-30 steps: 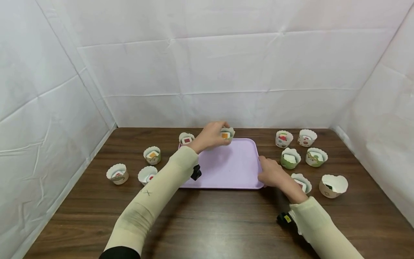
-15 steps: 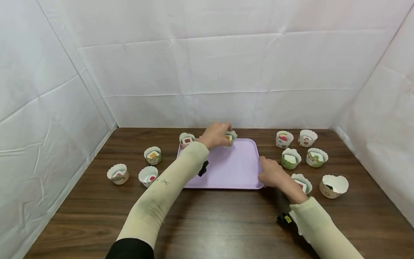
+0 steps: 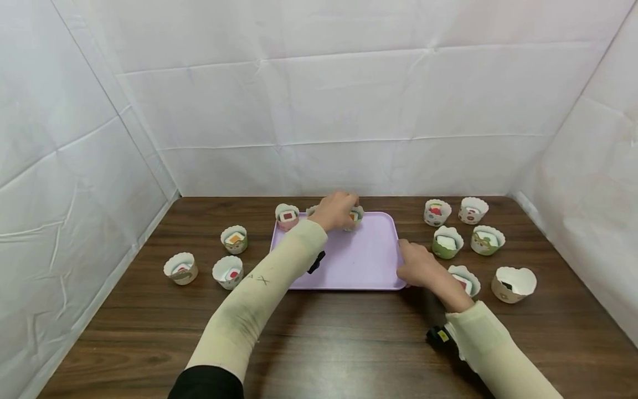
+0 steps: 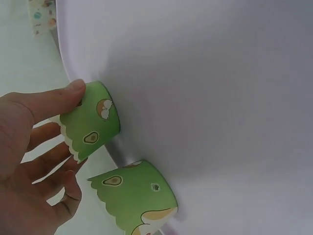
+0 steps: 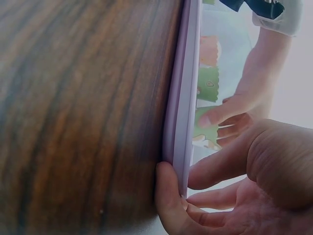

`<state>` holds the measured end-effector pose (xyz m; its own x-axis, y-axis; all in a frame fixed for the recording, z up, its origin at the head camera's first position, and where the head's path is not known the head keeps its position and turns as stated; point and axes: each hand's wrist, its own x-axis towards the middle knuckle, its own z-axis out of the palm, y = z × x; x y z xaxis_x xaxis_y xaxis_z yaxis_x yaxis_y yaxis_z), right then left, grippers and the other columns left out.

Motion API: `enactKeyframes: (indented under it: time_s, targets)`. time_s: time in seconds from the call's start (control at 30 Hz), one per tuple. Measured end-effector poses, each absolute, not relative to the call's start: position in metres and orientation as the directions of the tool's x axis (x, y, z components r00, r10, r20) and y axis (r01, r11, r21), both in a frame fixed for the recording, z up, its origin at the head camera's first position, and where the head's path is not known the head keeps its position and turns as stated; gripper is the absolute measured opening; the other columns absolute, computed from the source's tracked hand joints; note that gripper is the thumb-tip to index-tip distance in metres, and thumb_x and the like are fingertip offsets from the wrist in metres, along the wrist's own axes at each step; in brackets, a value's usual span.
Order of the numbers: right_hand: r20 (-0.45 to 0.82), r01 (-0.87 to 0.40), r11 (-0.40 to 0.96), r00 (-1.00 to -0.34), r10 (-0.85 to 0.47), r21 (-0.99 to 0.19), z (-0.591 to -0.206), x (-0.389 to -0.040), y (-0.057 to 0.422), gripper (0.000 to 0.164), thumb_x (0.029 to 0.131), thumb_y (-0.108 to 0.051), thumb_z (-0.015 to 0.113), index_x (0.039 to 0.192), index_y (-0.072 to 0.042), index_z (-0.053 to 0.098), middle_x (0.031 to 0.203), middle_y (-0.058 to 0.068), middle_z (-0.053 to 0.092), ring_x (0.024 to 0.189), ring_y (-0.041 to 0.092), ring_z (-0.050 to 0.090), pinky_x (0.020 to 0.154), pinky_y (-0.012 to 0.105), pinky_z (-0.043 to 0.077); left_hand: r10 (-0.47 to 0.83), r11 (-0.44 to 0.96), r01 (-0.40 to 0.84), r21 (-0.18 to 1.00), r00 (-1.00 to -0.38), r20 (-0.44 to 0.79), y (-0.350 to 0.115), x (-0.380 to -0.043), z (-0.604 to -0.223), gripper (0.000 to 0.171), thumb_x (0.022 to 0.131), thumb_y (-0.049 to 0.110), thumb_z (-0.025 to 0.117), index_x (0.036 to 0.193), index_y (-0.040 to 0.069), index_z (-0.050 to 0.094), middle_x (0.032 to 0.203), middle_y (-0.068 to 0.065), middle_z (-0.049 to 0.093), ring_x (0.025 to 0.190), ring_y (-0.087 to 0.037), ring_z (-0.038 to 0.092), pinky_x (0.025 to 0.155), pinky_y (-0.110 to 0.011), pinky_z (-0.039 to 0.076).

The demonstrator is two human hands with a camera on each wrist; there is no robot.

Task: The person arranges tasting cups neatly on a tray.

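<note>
In the head view my left hand (image 3: 335,211) is over the back of a lilac tray (image 3: 359,263). It holds a green paper cupcake cup (image 4: 95,117) with avocado prints, thumb on the near side and fingers behind. The cup's base is at the tray surface, and a white and orange piece shows inside. A second green cup (image 4: 139,196) stands close beside it, and a pink cup (image 3: 287,221) sits at the tray's back left corner. My right hand (image 3: 421,267) grips the tray's right front edge, thumb on one face and a finger on the other.
On the brown wooden table (image 3: 319,343), filled paper cups stand left of the tray, such as an orange-topped one (image 3: 234,239). Several more, including a green cup (image 3: 447,243) and a beige cup (image 3: 514,285), stand on the right. White sheeting (image 3: 344,100) encloses the back and sides.
My left hand has shifted slightly right and lowered the green cup to the tray's back part. The second green cup now shows behind the hand. My right hand has stayed on the tray edge.
</note>
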<state>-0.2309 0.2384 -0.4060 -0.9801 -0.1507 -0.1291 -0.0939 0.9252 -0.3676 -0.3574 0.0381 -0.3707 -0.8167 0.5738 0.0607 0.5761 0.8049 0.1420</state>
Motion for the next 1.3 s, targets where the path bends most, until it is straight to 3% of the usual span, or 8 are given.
enactKeyframes:
  time_s: [0.43, 0.6, 0.73, 0.97, 1.3]
  targets:
    - [-0.134, -0.078, 0.912, -0.981, -0.143, -0.403, -0.405, -0.230, 0.236, 0.067, 0.076, 0.001, 0.053, 0.138, 0.014, 0.033, 0.123, 0.033, 0.053, 0.082, 0.029, 0.060, 0.052, 0.027, 0.053, 0.577, 0.812, 0.580, 0.063, -0.814, 0.067, 0.042, -0.356, -0.373, 0.044, 0.084, 0.028, 0.069, 0.125, 0.017, 0.058, 0.122, -0.003, 0.061, 0.109, -0.023, 0.054, 0.088, -0.041, 0.051]
    - [-0.099, -0.107, 0.926, -0.983, -0.153, -0.362, -0.405, -0.230, 0.235, 0.064, 0.074, -0.001, 0.055, 0.134, 0.014, 0.037, 0.118, 0.031, 0.056, 0.088, 0.031, 0.058, 0.067, 0.036, 0.054, 0.561, 0.822, 0.565, 0.071, -0.825, 0.062, 0.041, -0.356, -0.375, 0.063, 0.082, 0.046, 0.071, 0.135, 0.018, 0.050, 0.131, -0.005, 0.056, 0.117, -0.027, 0.049, 0.097, -0.045, 0.047]
    - [-0.111, -0.102, 0.929, -0.982, -0.150, -0.354, -0.405, -0.230, 0.235, 0.064, 0.075, -0.001, 0.055, 0.134, 0.014, 0.037, 0.118, 0.031, 0.056, 0.091, 0.033, 0.057, 0.069, 0.036, 0.054, 0.541, 0.823, 0.547, 0.153, -0.837, 0.084, 0.035, -0.355, -0.372, 0.078, 0.082, 0.064, 0.061, 0.142, 0.017, 0.044, 0.139, -0.007, 0.051, 0.127, -0.029, 0.045, 0.106, -0.044, 0.043]
    - [-0.140, -0.071, 0.914, -0.981, -0.137, -0.400, -0.406, -0.230, 0.234, 0.064, 0.076, 0.001, 0.053, 0.136, 0.013, 0.035, 0.119, 0.032, 0.053, 0.081, 0.029, 0.059, 0.051, 0.026, 0.053, 0.500, 0.762, 0.525, 0.378, -0.849, 0.171, 0.007, -0.348, -0.357, 0.066, 0.093, 0.065, 0.040, 0.132, 0.014, 0.053, 0.135, -0.006, 0.054, 0.123, -0.024, 0.051, 0.104, -0.042, 0.046]
    - [-0.135, -0.078, 0.919, -0.981, -0.140, -0.387, -0.407, -0.229, 0.236, 0.065, 0.077, -0.001, 0.055, 0.136, 0.014, 0.034, 0.122, 0.033, 0.052, 0.089, 0.033, 0.059, 0.056, 0.028, 0.053, 0.451, 0.758, 0.492, 0.429, -0.870, 0.201, -0.050, -0.333, -0.347, 0.054, 0.097, 0.056, 0.043, 0.122, 0.012, 0.060, 0.127, -0.010, 0.059, 0.119, -0.027, 0.053, 0.100, -0.045, 0.047]
